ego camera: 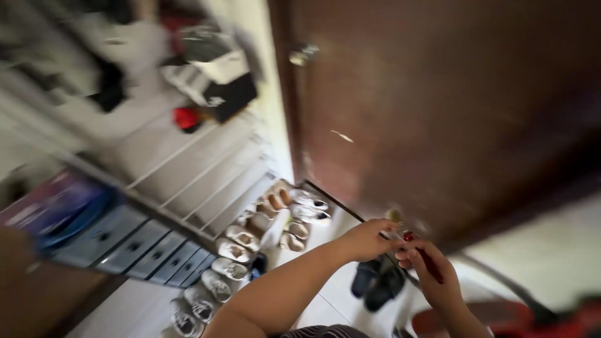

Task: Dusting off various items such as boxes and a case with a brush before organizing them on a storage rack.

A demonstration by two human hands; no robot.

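Nearest the lens: left forearm, bare, rising from bottom centre toward the middle of the frame. Left hand [369, 240] curled, fingertips pinching one end of a slim object with a red end [418, 247]. Right hand [432, 269] just beside it, slightly lower and to the right, fingers wrapped round the same object; hands together, nearly touching, both clamped on it. Kind of object impossible to tell through the motion blur: thin, dark along its length, red at the upper tip near the right fingertips.

Long axis diagonal: upper end toward the left hand and the door, lower end running down and right across the right palm. Red tip pointing up-left. Small pale rounded piece [394, 215] just above the left fingers, touching or not unclear.

Brown wooden door [451, 100] directly behind the hands, filling the upper right, with a metal knob [303, 54] high on its left edge. Pale tiled floor [325, 307] below. Dark slippers [379, 281] on the floor right under the hands. Row of light shoes and sandals [250, 250] along the wall to the left, well apart from the hands. White wire rack [206, 175] above the shoes, and grey drawer unit [138, 247] further left. Cluttered shelf items blurred at top left. Red shape [519, 319] at bottom right, blurred.
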